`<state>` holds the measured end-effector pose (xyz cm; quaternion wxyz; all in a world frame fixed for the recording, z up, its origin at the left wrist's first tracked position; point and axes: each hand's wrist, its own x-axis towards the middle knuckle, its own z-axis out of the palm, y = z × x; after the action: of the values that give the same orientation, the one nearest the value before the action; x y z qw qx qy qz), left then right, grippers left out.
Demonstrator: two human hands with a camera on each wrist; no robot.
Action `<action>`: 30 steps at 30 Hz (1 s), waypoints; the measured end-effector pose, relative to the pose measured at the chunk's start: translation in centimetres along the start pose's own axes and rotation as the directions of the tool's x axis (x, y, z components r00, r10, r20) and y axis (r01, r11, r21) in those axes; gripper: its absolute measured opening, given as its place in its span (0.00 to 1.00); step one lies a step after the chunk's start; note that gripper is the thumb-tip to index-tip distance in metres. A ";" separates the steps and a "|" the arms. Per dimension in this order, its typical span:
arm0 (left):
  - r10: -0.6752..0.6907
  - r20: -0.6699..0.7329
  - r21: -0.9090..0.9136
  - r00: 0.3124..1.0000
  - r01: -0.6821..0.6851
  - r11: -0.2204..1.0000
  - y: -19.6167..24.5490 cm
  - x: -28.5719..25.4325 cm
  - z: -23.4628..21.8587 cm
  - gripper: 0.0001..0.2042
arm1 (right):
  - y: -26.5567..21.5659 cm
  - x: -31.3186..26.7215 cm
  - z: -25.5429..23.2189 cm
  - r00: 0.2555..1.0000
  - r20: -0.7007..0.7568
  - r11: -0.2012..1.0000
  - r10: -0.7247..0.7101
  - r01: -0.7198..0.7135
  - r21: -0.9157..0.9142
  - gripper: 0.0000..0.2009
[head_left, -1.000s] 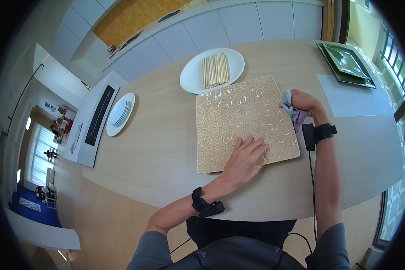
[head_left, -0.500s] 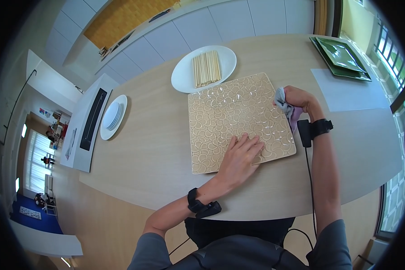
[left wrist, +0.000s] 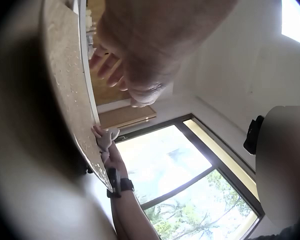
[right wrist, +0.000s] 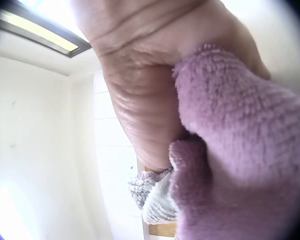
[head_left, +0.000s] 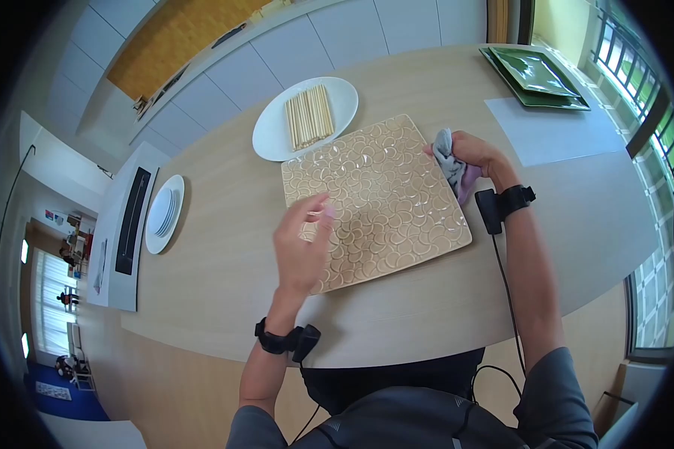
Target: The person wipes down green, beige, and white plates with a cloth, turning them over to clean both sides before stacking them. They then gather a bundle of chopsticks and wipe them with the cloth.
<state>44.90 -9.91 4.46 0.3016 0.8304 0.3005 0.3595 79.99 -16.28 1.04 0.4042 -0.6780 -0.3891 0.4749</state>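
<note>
A large square beige plate (head_left: pixel 389 198) with a glossy raised swirl pattern lies near the table's front. At its right edge, my right hand (head_left: pixel 478 152) grips a bunched cloth (head_left: pixel 449 162). The fluffy cloth's purple part (right wrist: pixel 250 125) fills much of the right wrist view, with a grey part lower down. My left hand (head_left: pixel 301 247) hovers over the plate's left side, slightly blurred, its thumb and fingers loosely bent with nothing between them. In the left wrist view, its fingers (left wrist: pixel 108 66) spread apart, away from the plate's surface.
Behind the plate, a white oval dish (head_left: pixel 266 135) bears a bundle of pale sticks (head_left: pixel 309 117). Small white plates (head_left: pixel 161 212) are stacked on an oval dish at the left. Green square plates (head_left: pixel 535 72) stand at the back right, by a pale sheet (head_left: pixel 554 135).
My left hand has lifted off the plate's front part and moved left. The right hand keeps its grip on the cloth at the right edge. The head view has shifted right.
</note>
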 end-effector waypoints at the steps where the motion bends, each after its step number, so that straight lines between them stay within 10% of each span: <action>1: -0.045 -0.095 -0.041 0.994 0.042 0.998 -2.0 0.4 -0.5 0.14 | 1.3 0.8 -0.5 0.999 -0.030 0.995 -0.026 0.028 0.092 0.12; 4: -0.278 -0.218 -0.163 0.935 0.246 0.955 -6.9 1.0 -1.4 0.13 | 2.7 1.2 -0.9 0.987 -0.144 0.975 -0.069 0.097 0.200 0.12; 14: -0.359 -0.207 -0.228 0.910 0.311 0.923 -9.7 0.5 -1.8 0.20 | 3.8 -4.6 0.4 0.891 -0.449 0.969 -0.071 0.168 0.180 0.16; 30: -0.539 0.227 -0.528 0.811 0.568 0.631 -11.1 0.4 -2.0 0.16 | 4.7 -7.8 2.4 0.966 -0.202 0.960 -0.160 0.200 0.197 0.13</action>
<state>40.43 -1.98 -2.14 0.6391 0.5755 0.4107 0.3029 76.42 -24.72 -1.21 0.5512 -0.6327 -0.3566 0.4108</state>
